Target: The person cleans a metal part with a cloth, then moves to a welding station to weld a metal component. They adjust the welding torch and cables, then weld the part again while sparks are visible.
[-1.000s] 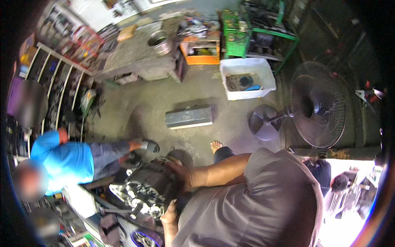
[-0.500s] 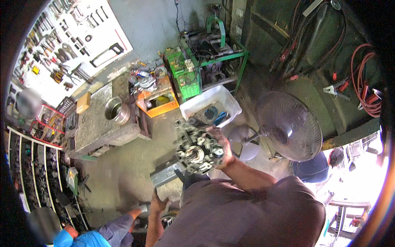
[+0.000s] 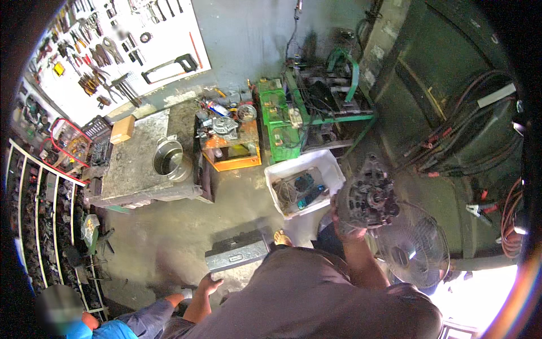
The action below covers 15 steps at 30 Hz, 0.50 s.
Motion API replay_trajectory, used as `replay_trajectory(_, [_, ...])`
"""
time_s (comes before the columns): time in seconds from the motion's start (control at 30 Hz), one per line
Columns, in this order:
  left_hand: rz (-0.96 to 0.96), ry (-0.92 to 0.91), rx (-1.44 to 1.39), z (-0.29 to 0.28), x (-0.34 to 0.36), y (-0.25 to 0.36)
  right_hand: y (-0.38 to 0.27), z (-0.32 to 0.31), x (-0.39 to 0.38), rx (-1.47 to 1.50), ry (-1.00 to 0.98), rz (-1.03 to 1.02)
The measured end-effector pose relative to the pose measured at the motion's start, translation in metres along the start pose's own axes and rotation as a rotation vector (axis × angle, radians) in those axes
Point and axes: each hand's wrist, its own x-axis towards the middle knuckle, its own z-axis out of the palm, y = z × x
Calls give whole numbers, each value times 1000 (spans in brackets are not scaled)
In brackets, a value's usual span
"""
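Observation:
My right hand (image 3: pixel 343 223) grips a dark metal alternator (image 3: pixel 370 195) from its left and lower side. The alternator has a vented round body, a shaft in the middle and a mounting ear at the top. It is held up in front of the standing fan (image 3: pixel 409 246) and right of the white plastic bin (image 3: pixel 276 195). Low on the left, my left hand (image 3: pixel 210 283) is empty with its fingers apart. A grey metal case (image 3: pixel 237 257) lies just beyond that hand.
A worn workbench (image 3: pixel 130 169) carries a steel pot (image 3: pixel 169 161). Beside it stand an orange box (image 3: pixel 237 161) with metal parts on top and a green rack (image 3: pixel 285 141). A person in blue (image 3: pixel 121 327) is close on my left. Cables (image 3: pixel 451 152) hang at right.
My right hand has carried the alternator to the right, from before the bin to before the fan. My view has also turned. The left hand stays low and empty.

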Motion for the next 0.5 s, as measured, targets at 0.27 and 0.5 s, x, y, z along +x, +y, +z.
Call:
replay_trajectory(0.27, [60, 291, -240, -56, 39, 65, -5, -10, 39, -12, 118, -83])
replay_trajectory(0.5, [-62, 7, 142, 9, 3, -19, -1, -3, 73, -53, 116, 12])
